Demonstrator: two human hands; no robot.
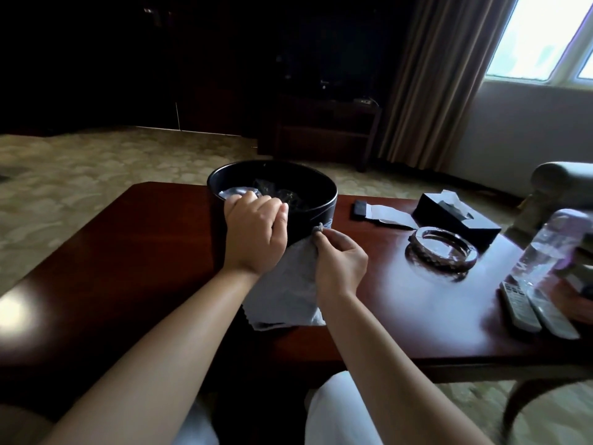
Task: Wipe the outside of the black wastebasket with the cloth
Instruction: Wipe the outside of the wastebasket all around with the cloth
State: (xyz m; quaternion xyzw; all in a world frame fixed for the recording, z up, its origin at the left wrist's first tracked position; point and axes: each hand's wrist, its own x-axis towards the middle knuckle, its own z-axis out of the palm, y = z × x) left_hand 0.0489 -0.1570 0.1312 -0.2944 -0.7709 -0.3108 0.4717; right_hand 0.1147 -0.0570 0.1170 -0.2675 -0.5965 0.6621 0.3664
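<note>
The black round wastebasket (316,205) stands upright on the dark wooden table (134,252), with clear plastic inside it. My left hand (255,232) grips its near rim, fingers curled over the edge. A grey cloth (285,290) hangs against the basket's near outer wall and trails onto the table. My right hand (340,261) pinches the cloth's upper corner against the wall, just right of my left hand.
On the table's right half lie a glass ashtray (441,252), a black tissue box (455,220), a small black item with paper (361,210), a clear bottle (545,248) and two remote controls (536,306). An armchair (561,181) stands at far right.
</note>
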